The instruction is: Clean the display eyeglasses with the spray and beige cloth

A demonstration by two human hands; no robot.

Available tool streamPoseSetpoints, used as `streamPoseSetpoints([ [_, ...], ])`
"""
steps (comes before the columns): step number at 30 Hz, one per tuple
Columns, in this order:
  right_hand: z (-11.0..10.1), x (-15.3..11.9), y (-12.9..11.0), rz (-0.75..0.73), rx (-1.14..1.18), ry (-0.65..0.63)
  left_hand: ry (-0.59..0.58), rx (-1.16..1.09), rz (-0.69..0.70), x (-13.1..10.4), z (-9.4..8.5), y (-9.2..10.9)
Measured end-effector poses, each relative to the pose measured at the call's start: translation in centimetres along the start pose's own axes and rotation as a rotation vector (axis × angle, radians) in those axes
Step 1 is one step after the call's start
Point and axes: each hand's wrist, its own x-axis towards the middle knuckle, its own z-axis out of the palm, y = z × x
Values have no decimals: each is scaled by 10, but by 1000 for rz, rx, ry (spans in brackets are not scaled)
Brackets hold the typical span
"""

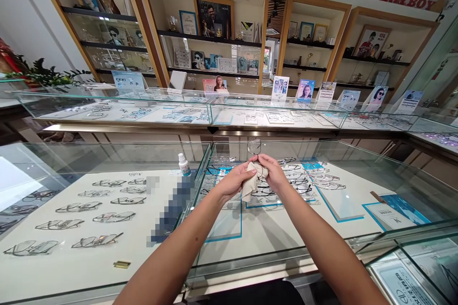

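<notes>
Both my hands meet above the glass display case, holding a pair of glasses and a cloth between them. My left hand is closed on the beige cleaning cloth, which hangs down below the fingers. My right hand is closed with its fingertips on the glasses. One round, thin-rimmed lens of the glasses sticks up above my fingers; the rest is hidden by the hands and cloth. A white spray bottle stands on the glass to the left of my hands.
Under the glass top lie rows of eyeglasses and blue-edged trays. A small gold-coloured piece is at the lower left. Beyond runs a second glass counter with standing cards, then wooden shelves.
</notes>
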Motion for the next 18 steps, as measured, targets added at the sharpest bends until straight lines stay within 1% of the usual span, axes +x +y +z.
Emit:
streamPoseSetpoints([
  [5, 0, 0, 0, -15, 47, -3, 14, 69, 6, 2, -3, -3],
  [9, 0, 0, 1, -7, 51, -10, 38, 122, 44, 2, -2, -3],
  [13, 1, -1, 1, 5, 23, -11, 72, 119, 74, 3, -1, -5],
  [18, 2, -2, 2, -1, 29, -3, 91, 90, 65, 4, 1, -9],
])
